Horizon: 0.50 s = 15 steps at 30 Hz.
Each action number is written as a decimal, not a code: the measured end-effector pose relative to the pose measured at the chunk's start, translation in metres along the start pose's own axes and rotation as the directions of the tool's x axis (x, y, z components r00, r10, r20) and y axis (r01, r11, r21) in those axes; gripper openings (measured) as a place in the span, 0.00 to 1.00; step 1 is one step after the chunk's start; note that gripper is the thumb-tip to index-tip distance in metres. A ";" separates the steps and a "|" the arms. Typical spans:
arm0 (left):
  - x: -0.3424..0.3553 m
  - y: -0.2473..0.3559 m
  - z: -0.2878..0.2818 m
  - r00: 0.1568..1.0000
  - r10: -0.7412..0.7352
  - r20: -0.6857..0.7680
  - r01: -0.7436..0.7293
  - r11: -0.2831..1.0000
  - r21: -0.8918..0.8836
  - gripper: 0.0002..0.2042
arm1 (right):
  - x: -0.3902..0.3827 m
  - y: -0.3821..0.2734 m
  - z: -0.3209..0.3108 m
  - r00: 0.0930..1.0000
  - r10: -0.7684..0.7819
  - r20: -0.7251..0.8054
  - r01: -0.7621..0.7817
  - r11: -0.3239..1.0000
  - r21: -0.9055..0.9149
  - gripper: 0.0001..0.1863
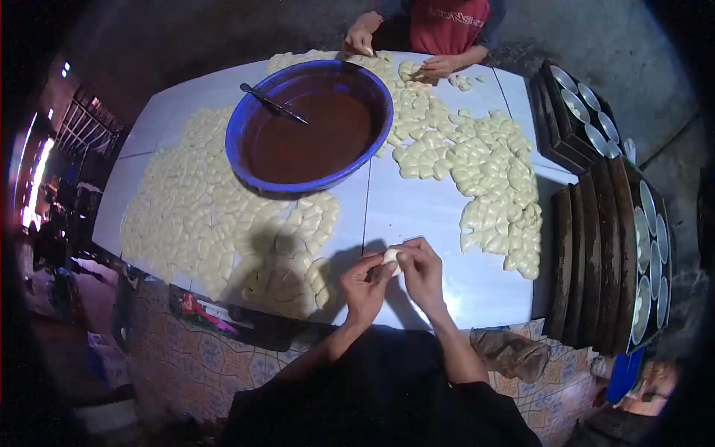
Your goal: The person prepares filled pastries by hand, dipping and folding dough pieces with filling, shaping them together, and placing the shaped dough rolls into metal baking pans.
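Between both hands, above the near edge of the white tiled table (413, 212), is a small pale piece of dough (392, 258). My left hand (365, 287) pinches it from the left with thumb and fingers. From the right, my right hand (421, 274) presses its thumb and fingers on the same piece. Many flattened pale dough pieces (223, 216) cover the table's left side, overlapping one another. Another spread of dough pieces (495, 167) lies to the right. A large blue basin (237, 160) of brown filling (313, 141) stands beyond my hands, with a dark-handled utensil (274, 104) resting in it.
Across the table, a person in a red and dark top (449, 26) handles dough with both hands. Stacked dark trays with round metal molds (607, 253) stand along the right side, with another stack (573, 112) behind. A brown crumpled cloth or bag (510, 354) lies below the near right edge.
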State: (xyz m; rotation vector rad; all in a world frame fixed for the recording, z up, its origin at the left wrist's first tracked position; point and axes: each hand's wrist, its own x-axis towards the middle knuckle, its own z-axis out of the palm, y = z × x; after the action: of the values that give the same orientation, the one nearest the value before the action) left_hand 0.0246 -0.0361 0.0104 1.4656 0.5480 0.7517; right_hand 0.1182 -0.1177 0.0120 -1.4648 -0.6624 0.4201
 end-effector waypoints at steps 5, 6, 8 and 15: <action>0.010 0.006 -0.010 0.936 -0.194 0.294 0.345 0.662 -0.665 0.04 | 0.022 -0.021 0.005 0.901 -0.324 0.287 0.342 0.940 -0.013 0.26; 0.016 0.008 -0.014 0.859 -0.364 0.359 0.504 0.480 -0.718 0.06 | 0.019 -0.009 0.007 0.924 -0.196 0.329 0.177 0.980 0.088 0.25; 0.015 0.010 -0.017 0.809 -0.385 0.444 0.548 0.222 -0.806 0.18 | 0.026 0.000 0.009 0.921 -0.162 0.354 0.151 0.987 0.058 0.29; 0.136 0.015 -0.034 0.743 0.006 0.669 0.619 0.372 -0.691 0.49 | 0.052 0.030 0.003 0.960 0.022 0.279 -0.092 0.966 0.241 0.53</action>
State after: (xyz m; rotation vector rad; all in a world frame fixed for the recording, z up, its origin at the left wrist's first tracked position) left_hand 0.0884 0.0868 0.0387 0.4237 -0.1048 0.1233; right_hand 0.1600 -0.0800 -0.0098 -1.1954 -0.7569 0.7361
